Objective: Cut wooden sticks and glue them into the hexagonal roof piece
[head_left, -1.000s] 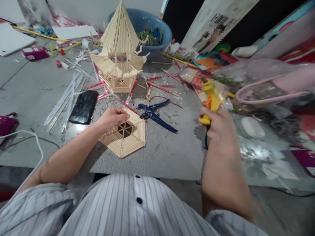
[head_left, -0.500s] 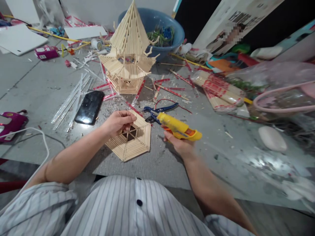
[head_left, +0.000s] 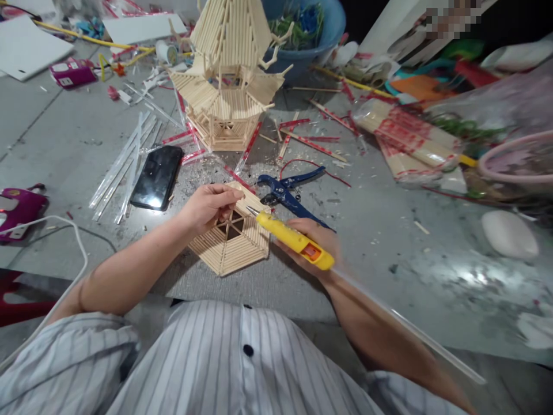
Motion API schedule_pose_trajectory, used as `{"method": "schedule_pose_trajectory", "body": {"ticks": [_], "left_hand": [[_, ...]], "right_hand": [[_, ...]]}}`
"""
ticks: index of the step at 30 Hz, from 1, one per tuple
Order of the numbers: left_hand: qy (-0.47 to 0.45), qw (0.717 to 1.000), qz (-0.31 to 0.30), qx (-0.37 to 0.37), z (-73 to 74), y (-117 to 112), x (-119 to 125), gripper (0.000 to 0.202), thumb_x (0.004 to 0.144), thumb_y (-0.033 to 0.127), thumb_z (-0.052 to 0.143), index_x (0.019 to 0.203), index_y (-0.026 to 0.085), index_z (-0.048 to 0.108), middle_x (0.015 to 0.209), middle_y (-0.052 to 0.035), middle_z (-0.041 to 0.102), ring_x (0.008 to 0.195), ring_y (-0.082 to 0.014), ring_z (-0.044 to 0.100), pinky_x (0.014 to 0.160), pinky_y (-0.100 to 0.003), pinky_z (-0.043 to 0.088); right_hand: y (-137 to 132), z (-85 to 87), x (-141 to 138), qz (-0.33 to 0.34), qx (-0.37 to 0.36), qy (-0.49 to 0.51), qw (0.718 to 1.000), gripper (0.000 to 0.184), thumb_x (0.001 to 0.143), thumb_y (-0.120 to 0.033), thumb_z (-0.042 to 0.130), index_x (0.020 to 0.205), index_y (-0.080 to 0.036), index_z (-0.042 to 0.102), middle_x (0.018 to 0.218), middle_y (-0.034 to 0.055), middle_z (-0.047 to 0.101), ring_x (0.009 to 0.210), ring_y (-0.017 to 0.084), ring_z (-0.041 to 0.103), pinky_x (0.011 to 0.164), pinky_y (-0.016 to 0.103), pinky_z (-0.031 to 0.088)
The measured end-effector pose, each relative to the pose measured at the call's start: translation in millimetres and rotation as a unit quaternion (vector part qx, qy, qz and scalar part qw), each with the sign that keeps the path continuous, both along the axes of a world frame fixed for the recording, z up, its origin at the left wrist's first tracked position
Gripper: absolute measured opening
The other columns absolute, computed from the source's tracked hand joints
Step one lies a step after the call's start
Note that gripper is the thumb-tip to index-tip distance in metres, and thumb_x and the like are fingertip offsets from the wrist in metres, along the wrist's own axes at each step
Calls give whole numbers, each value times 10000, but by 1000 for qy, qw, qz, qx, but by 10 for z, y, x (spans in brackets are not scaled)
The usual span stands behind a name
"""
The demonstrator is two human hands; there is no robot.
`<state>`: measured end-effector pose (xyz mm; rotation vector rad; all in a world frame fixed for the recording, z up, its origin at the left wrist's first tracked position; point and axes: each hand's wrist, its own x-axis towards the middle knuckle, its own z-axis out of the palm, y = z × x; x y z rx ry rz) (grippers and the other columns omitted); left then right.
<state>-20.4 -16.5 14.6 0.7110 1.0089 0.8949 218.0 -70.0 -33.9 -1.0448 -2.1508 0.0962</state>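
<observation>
My right hand (head_left: 309, 239) is closed around a yellow hot glue gun (head_left: 294, 238). Its metal nozzle points left toward my left hand, and a long clear glue stick (head_left: 432, 337) trails out of its back over my forearm. My left hand (head_left: 218, 206) hovers at the upper left of a hexagonal panel of pale wooden sticks (head_left: 228, 258), thumb and fingers pinched together. Whatever lies between those fingertips is too small to make out. The panel rests flat on the table with a dark hexagonal opening in its middle. Blue cutting pliers (head_left: 288, 196) lie just beyond the glue gun.
Behind stands a pagoda model of wooden sticks (head_left: 228, 86), before a blue basin (head_left: 332, 23). A black phone (head_left: 156, 177) and clear glue sticks (head_left: 125, 164) lie left. To the right are packaged sticks (head_left: 408, 141) and a white oval object (head_left: 510, 234). Wrappers and scraps litter the table.
The glue gun has moved left and turned, bringing its nozzle near my left fingertips. The glue stick behind it now shows clearly. The camera view has shifted slightly; my left hand stays over the panel.
</observation>
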Motion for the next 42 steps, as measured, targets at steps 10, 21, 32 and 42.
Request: {"method": "schedule_pose_trajectory", "body": {"ticks": [10,21,32,42], "left_hand": [[7,1000,4,2,39,-13,38,253,791,75,629,544,123,599,414,42,484,327,-15,380,362,-158,236],[30,999,-5,-10,57,-25,47,273,809,90,631,546,130,568,435,47,475,342,-4,370,388,-170,221],[12,1000,-11,-2,58,-17,38,253,795,85,631,551,124,573,432,40,479,343,-10,370,377,-170,215],[5,1000,-23,8,32,-20,31,257,789,105,645,545,124,566,433,42,466,345,-10,363,380,-171,213]], "right_hand": [[-20,-75,35,-1,15,-21,1000,138,821,-240,621,953,-226,582,871,18,717,763,149,686,626,232,500],[-34,50,5,1,-27,-23,999,72,819,-203,558,877,-209,600,820,34,724,671,156,686,563,239,487],[-58,1,29,-36,-111,-7,993,92,855,-342,547,842,-283,616,832,13,726,753,173,684,652,280,513],[-56,61,-1,16,-62,36,997,107,804,-213,620,887,-263,574,787,-7,710,678,144,677,603,233,484]]}}
